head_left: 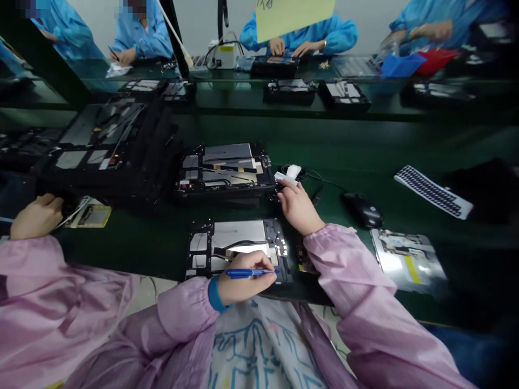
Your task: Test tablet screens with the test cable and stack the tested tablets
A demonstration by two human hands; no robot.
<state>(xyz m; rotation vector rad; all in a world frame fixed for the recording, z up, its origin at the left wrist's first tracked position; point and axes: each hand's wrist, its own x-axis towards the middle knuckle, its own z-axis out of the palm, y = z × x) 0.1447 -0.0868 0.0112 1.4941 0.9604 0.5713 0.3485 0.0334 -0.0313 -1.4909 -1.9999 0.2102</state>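
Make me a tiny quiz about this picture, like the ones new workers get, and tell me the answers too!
1. Multiple choice: what does the person's left hand hold?
A) a red hammer
B) a blue pen
C) a green cup

2. True or false: in the picture, the black mouse is further right than the person's right hand.

3. Fill in the gap: on the silvery panel at the right, the coloured strip is ____.

Key: 1. B; 2. True; 3. yellow.
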